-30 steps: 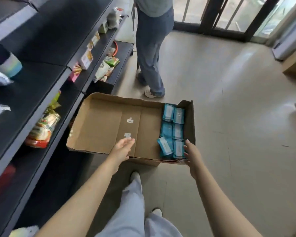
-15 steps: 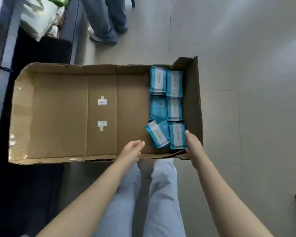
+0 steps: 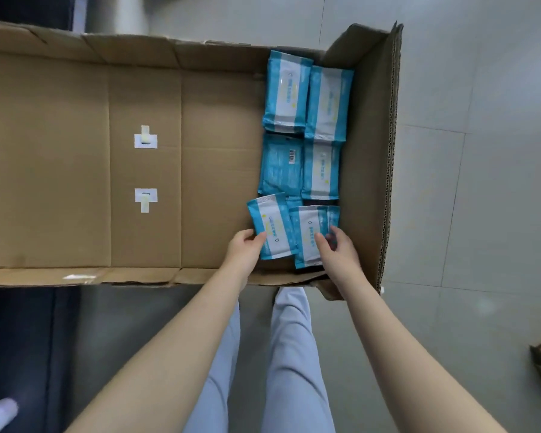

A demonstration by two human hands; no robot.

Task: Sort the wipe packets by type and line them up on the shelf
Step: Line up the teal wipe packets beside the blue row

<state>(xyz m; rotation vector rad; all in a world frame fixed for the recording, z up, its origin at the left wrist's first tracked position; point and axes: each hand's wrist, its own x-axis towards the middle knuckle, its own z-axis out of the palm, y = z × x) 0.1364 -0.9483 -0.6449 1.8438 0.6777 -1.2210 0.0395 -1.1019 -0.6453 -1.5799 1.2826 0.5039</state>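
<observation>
As the packets (image 3: pixel 324 104) crowd the box's (image 3: pixel 60 182) right end, my left hand (image 3: pixel 243 250) pinches the tilted packet (image 3: pixel 270 225); my right hand (image 3: pixel 339 256) curls round the next packet (image 3: pixel 306 234), both by the box's near wall, easiest to lift.

Six blue-white wipe packets (image 3: pixel 306 157) flat in two columns; nearest left one askew.

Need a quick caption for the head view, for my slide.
Left hand grips the tilted wipe packet, right hand pinches the neighbouring packet, inside a cardboard box.
</observation>
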